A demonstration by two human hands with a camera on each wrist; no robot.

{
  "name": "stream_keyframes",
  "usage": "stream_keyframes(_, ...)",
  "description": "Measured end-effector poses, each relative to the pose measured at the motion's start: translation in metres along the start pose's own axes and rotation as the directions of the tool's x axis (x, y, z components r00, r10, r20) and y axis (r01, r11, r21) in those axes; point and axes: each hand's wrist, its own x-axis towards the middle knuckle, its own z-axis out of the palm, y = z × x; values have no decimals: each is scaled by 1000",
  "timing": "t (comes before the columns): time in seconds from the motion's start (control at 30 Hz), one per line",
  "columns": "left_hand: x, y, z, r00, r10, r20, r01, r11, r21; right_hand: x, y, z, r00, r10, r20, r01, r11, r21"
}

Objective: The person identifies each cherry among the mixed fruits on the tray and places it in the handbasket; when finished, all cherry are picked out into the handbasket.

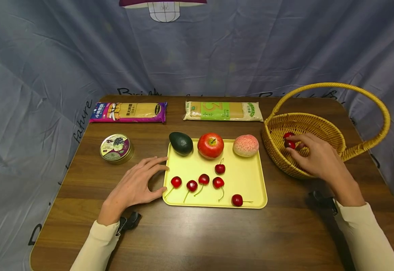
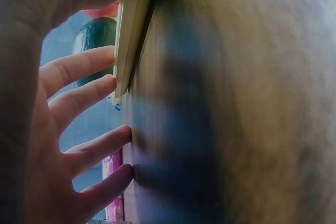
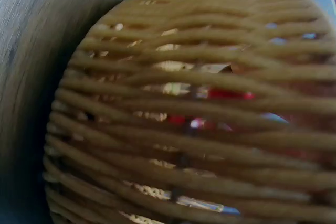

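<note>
On the table lies a yellow tray (image 1: 247, 177) carrying several red cherries (image 1: 203, 179) with stems, an avocado (image 1: 181, 143), a red apple (image 1: 210, 145) and a peach (image 1: 246, 145). My left hand (image 1: 137, 184) is at the tray's left edge, fingers spread, with the thumb and some fingertips touching the rim. Inside the yellow wicker basket (image 1: 305, 117), my right hand (image 1: 318, 156) pinches a cherry (image 1: 290, 144) between thumb and fingers. Another cherry (image 1: 288, 135) shows just beyond it. In the right wrist view the basket's woven wall (image 3: 184, 103) hides most of that hand.
A purple pasta packet (image 1: 128, 112) and a green-and-cream noodle packet (image 1: 223, 111) lie along the back of the table. Left of the tray stands a round tin (image 1: 117, 148). The basket's tall handle (image 1: 332, 86) arches above its opening. Grey curtains hang behind the table.
</note>
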Motion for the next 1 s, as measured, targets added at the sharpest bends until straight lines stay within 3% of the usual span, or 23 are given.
stream_keyframes(0.23,0,0,-1,1000,6,-4,-6,1000,0,5,11,2,992,49,119,-48,999,-11)
stream_keyframes(0.83,0,0,0,1000,1,10,-1,1000,0,14,31,15,985,3,170,-2,1000,-6)
stream_keyframes(1.0,1,0,0,1000,5,11,-5,1000,4,19,32,16,981,22,195,-17,999,-29)
